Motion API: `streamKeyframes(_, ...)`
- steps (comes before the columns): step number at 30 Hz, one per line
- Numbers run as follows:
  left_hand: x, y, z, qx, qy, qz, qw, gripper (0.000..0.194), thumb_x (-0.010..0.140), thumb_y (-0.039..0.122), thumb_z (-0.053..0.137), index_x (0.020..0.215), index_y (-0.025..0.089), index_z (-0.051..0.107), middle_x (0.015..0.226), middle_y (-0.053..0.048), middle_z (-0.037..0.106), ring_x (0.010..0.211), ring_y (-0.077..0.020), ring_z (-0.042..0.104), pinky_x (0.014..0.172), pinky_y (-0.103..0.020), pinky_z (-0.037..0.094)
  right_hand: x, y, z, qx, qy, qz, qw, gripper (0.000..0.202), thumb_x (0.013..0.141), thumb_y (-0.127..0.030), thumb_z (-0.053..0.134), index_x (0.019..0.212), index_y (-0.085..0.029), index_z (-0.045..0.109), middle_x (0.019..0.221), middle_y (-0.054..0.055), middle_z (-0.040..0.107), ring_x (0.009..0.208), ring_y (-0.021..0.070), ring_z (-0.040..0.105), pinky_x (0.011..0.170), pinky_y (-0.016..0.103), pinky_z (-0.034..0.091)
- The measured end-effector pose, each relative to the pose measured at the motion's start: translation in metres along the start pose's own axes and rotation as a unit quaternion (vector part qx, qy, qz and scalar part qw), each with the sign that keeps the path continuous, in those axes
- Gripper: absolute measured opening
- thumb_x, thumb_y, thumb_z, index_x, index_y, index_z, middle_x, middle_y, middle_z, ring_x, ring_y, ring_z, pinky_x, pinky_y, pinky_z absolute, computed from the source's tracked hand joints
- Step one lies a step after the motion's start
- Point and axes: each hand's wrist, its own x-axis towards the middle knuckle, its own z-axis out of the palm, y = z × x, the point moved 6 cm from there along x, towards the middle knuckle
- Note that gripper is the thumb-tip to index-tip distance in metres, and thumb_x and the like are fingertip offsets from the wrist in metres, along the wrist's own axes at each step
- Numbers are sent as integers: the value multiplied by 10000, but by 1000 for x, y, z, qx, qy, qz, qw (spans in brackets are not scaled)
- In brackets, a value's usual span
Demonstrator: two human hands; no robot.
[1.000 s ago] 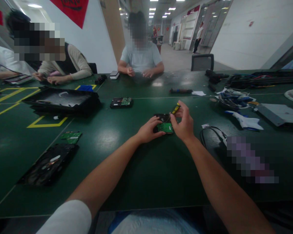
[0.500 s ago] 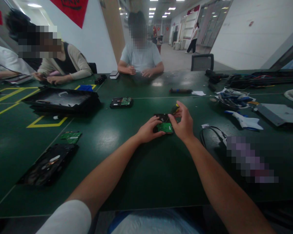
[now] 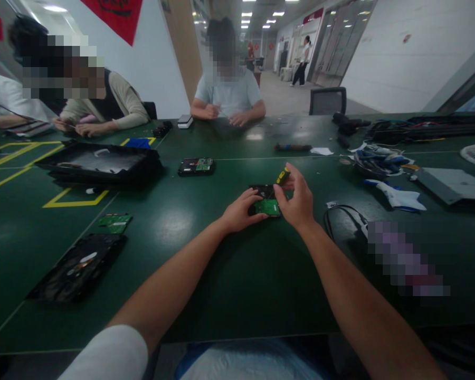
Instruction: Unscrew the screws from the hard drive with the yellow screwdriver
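Note:
A hard drive [image 3: 267, 207] with a green circuit board facing up lies on the green table in front of me. My left hand [image 3: 243, 210] is closed around its left side, thumb along the near edge and fingers over the far left corner. In my right hand [image 3: 296, 199] is a small screwdriver [image 3: 283, 175] with a yellow and black handle, pinched between the fingers. Its handle leans up and away to the right, while its shaft points down toward the drive. Whether the tip sits in a screw is too small to tell.
Another hard drive [image 3: 196, 166] lies beyond my left hand. At left are a loose circuit board [image 3: 115, 222], a black casing [image 3: 79, 266] and stacked black frames [image 3: 103, 161]. Cables [image 3: 380, 160], a grey metal box [image 3: 453, 186] and a blurred-out item [image 3: 407, 258] are at right. Co-workers sit opposite.
The screwdriver handle has turned in my right fingers and shows more yellow. My left hand and the drive stay put. A person in the background has walked left.

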Motion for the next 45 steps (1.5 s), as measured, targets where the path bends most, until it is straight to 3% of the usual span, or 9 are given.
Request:
streamKeyframes(14,0,0,0,11,-6,-3,1000,674,868,575,764,1426,232,603,1633,-152,463,1586,-356,326,1259,-571,367,0,1,0,5,1,4,1000,652,982,-312,594,1591,-292,363,1439,131,614,969,242,734,889,458,668)
streamKeyframes(20,0,0,0,15,-7,1,1000,665,874,576,756,1429,245,597,1632,-140,467,1588,-350,324,1258,-576,368,0,1,1,-1,-3,5,1000,659,960,-352,653,1567,-302,403,1340,120,652,927,246,724,841,470,678)
streamKeyframes(27,0,-2,1,17,-8,-3,1000,676,870,589,754,1427,238,599,1636,-144,462,1589,-349,323,1258,-568,370,0,0,1,15,-1,2,1000,685,953,-268,624,1585,-294,362,1460,125,604,999,239,730,881,441,671)
streamKeyframes(31,0,-2,1,15,-9,-2,1000,681,869,597,753,1426,237,601,1637,-146,460,1588,-352,325,1259,-568,369,0,1,1,8,-2,3,1000,673,946,-325,662,1565,-310,400,1395,115,622,957,242,720,838,456,677)
streamKeyframes(38,0,1,-1,12,-8,-4,1000,668,868,573,764,1424,239,599,1634,-147,464,1587,-350,326,1263,-571,360,0,0,1,21,1,-2,1000,681,948,-260,631,1577,-295,374,1438,114,610,954,226,727,881,439,662)
streamKeyframes(45,0,2,-1,5,-6,-3,1000,656,863,555,776,1419,254,602,1636,-134,463,1588,-355,324,1261,-587,361,0,-2,0,-3,-14,-1,1000,643,968,-320,622,1573,-332,405,1319,107,643,978,259,701,884,502,660)
